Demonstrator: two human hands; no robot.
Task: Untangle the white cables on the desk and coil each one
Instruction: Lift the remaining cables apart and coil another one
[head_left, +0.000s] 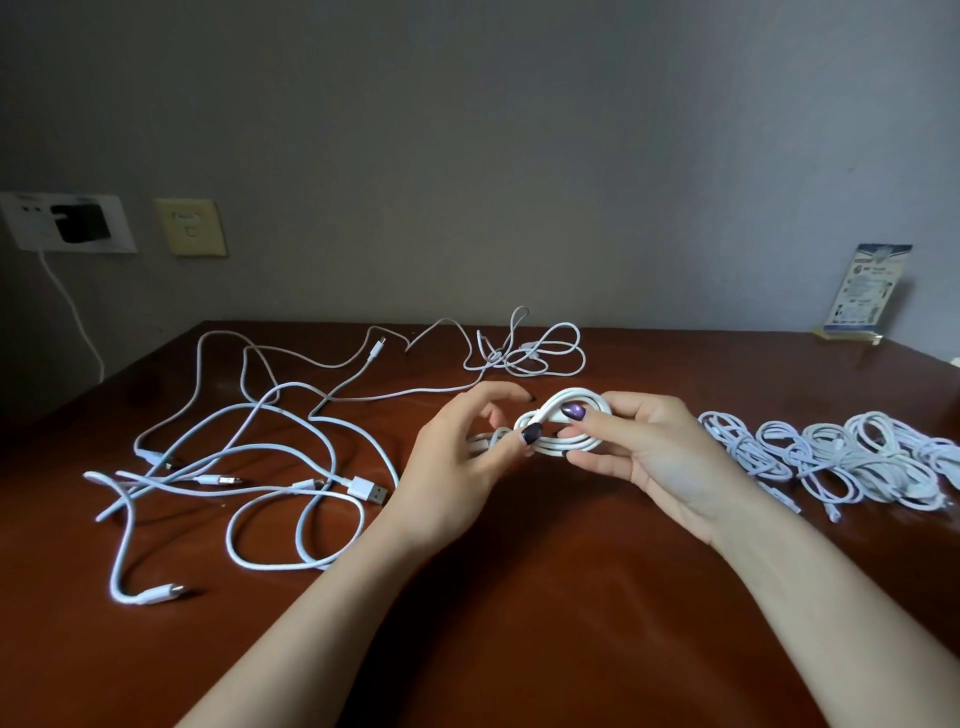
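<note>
A small coil of white cable (574, 423) is held just above the brown desk (519, 597) at its middle. My right hand (644, 452) grips the coil's right side, thumb across the loops. My left hand (462, 462) pinches the cable's loose end at the coil's left side with thumb and curled fingers. Several loose white cables (249, 457) with USB plugs lie tangled on the desk's left half. A smaller tangle of white cable (530, 348) lies near the far edge. Several coiled white cables (852, 457) sit in a row on the right.
A printed card (865, 291) leans against the grey wall at the back right. Wall sockets (67, 223) with a black plug and a hanging white lead are at the far left. The desk's left edge runs diagonally near the loose cables.
</note>
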